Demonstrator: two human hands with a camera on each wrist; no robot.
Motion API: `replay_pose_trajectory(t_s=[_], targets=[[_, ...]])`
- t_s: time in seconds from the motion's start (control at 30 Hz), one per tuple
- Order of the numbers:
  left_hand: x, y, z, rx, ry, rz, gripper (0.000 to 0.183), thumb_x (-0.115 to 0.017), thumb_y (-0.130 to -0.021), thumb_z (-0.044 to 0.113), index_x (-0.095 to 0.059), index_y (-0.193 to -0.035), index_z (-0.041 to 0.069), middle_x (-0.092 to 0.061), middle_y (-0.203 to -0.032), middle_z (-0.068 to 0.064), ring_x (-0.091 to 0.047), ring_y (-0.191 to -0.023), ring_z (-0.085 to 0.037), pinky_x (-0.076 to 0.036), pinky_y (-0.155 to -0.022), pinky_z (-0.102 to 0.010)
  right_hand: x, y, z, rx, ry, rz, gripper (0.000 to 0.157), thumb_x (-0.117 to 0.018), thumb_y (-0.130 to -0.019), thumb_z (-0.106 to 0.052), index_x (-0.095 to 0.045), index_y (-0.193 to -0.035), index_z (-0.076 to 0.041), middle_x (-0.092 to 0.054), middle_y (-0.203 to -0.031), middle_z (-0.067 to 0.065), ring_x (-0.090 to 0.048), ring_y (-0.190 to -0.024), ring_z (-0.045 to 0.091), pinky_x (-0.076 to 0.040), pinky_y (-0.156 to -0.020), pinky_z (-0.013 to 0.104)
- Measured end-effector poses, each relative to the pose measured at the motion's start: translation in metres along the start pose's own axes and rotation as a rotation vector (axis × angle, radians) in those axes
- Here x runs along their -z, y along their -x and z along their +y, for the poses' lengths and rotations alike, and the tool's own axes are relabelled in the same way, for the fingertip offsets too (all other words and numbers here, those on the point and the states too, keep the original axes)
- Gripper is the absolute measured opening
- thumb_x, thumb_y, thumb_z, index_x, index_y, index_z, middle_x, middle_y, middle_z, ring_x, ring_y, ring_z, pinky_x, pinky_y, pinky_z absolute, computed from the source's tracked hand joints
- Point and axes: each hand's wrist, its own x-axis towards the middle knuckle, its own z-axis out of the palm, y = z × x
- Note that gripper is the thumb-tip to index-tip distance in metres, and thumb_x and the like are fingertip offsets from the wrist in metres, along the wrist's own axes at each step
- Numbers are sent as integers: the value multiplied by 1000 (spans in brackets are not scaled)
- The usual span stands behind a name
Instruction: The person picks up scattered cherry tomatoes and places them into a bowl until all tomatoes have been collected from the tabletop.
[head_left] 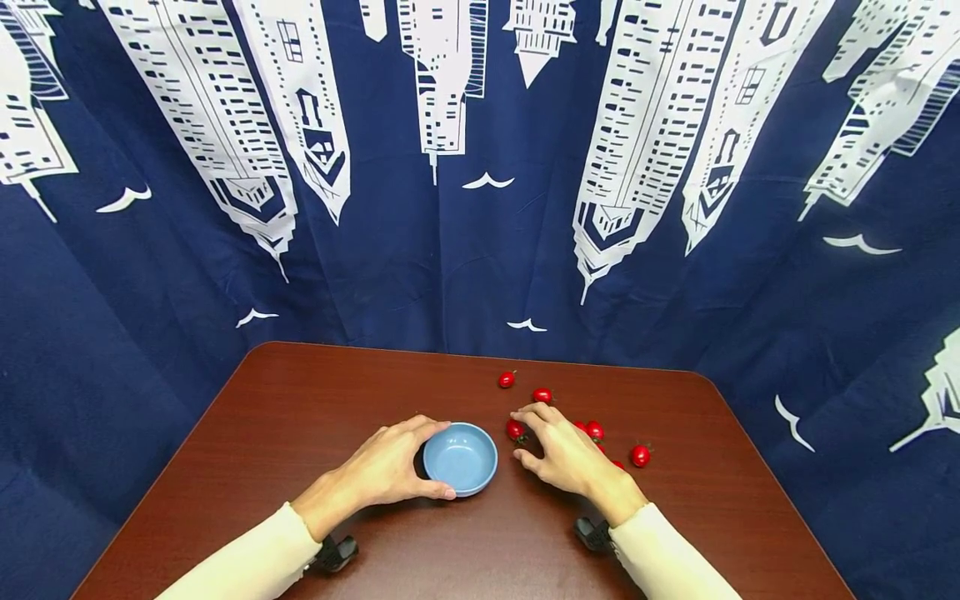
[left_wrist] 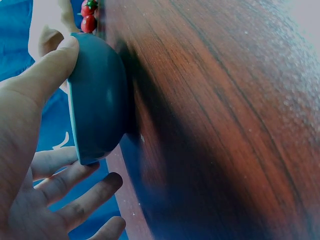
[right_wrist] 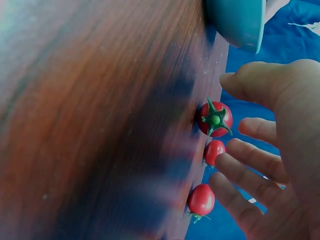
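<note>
A small round blue bowl (head_left: 461, 460) stands on the table, its inside bare in the head view. My left hand (head_left: 386, 467) grips it from the left, thumb at the near rim and fingertips at the far rim; the left wrist view shows the bowl's (left_wrist: 100, 95) curved side between them. To the right, my right hand (head_left: 566, 450) reaches over the table with fingers spread and nothing between them. Close by its fingertips lies a red cherry tomato (head_left: 514, 430). In the right wrist view, that tomato (right_wrist: 226, 116) shows a green star-shaped stem, between thumb and fingers.
Behind the right hand are two more cherry tomatoes, one farther back (head_left: 507, 380) and one nearer (head_left: 542, 396). Several others lie beside that hand, partly hidden by it, with one tomato (head_left: 640, 455) off to the right. A navy curtain (head_left: 480, 250) hangs beyond the brown table (head_left: 322, 392).
</note>
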Motion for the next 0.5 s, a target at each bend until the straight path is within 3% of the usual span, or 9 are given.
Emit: replay_pose_trajectory(t_s=[0.23,0.5], targets=[[0,1,0,5,15,-2,101,-89,-71,73,-58,-154,23,-68,-136,6,-68,-122,-16,-53,-101,-55,-2,-8,-1,12,-19,14,56,-87,-90,-31,-68,-140,-14,-64,-138,0,-69,-121,19,-63,-99,42],[-1,1,-1,-9,10,4,101,-88,-72,74,-58,-154,23,-68,-137,6,-69,-122,-16,-53,-103,-55,-4,-13,1,18,-57,-1,51,-86,-91,-22,-70,-138,-11,-67,-134,1,-69,-120,19,-59,-106,42]])
